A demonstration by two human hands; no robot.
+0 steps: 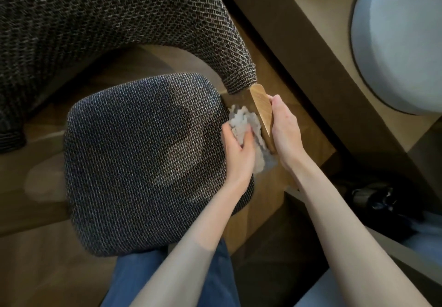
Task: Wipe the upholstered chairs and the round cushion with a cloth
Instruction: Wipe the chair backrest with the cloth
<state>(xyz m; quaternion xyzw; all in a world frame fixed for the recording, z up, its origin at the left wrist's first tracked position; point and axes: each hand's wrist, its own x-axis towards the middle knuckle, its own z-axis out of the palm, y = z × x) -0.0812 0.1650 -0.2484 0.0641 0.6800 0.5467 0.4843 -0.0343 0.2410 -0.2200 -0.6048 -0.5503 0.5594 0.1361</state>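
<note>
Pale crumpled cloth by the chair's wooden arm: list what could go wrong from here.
1. The pale crumpled cloth is bunched in the left hand, wedged between the dark woven seat cushion and the light wooden armrest; it may snag in that gap.
2. The right hand grips the armrest; pulling hard could shift the chair.
3. Most of the seat lies away from the cloth and may get skipped.

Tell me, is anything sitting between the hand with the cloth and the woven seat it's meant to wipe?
Nothing visible does. The left hand already grips the pale cloth at the right edge of the seat cushion, whose woven top lies bare. The right hand holds the wooden armrest tip beside the seat, not across it.
</note>
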